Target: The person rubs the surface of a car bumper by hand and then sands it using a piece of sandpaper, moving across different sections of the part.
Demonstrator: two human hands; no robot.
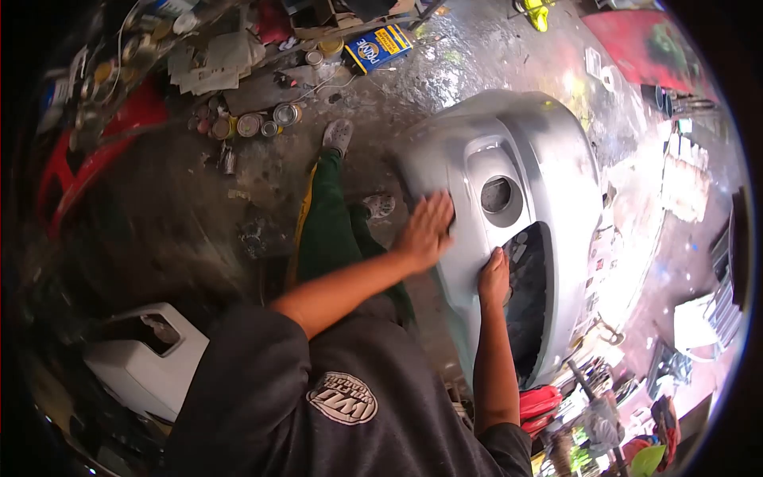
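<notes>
A silver-grey car bumper (568,175) stretches from the centre to the right, with a round hole near its upper part and a large dark opening below. My left hand (429,230), slightly blurred, lies flat against the bumper's left side, its fingers extended. Whether something thin is under that palm is hidden. At the left edge of the large opening, my right hand (493,278) grips the bumper's rim, thumb uppermost and the other fingers mostly hidden.
Round cans (249,125) and a blue and yellow tin (378,49) stand on the floor at the upper left. A white part (147,362) lies lower left, red panels (79,171) beyond it. A red object (540,407) is below the bumper. My shoes (338,137) are near the cans.
</notes>
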